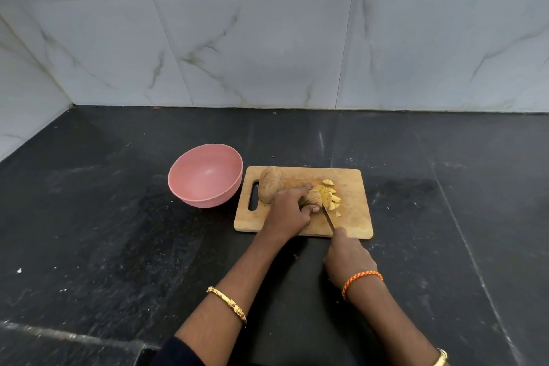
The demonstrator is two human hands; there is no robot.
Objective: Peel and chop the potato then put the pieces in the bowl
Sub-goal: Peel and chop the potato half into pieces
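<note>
Here, on the dark stone counter, a pink bowl sits just left of a wooden cutting board, its inside showing nothing. On the board's far-left part, beside the handle slot, lies a whole unpeeled potato. Right of it, the left hand curls its fingers and thumb over a partly cut potato, pinning it to the board. The knife blade stands against the cut face of that potato, and yellow potato pieces lie scattered just beyond it. The right hand, at the board's near edge, wraps its fingers round the knife's hidden handle, forefinger stretched along the blade's back
</note>
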